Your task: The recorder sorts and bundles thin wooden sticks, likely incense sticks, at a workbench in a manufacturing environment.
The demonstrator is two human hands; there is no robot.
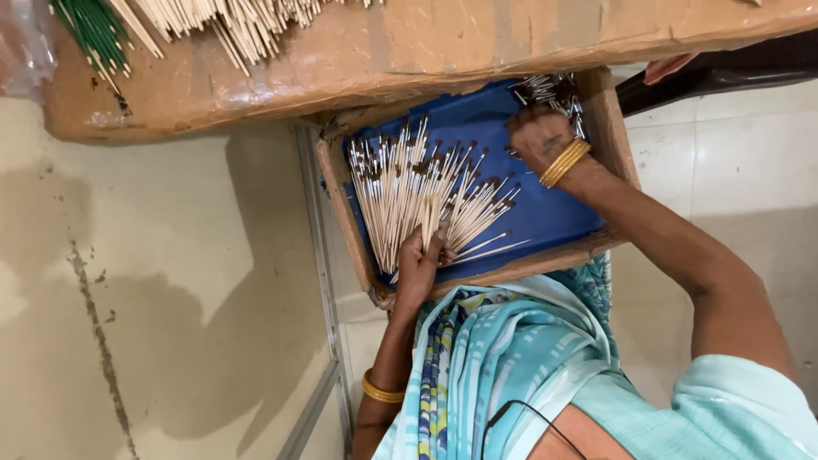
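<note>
tray far end: under table | right hand fingers: hidden

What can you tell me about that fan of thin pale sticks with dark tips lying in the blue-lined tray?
The bundle of sticks is a spread fan of thin, pale, wood-like sticks, each ending in a small dark brown tip. The tips point toward the far end of the tray, a shallow wooden box with a blue lining. The near ends gather together where the left hand pinches them. A few sticks lie loose to the right. The right hand rests apart, at the tray's far corner.
</note>
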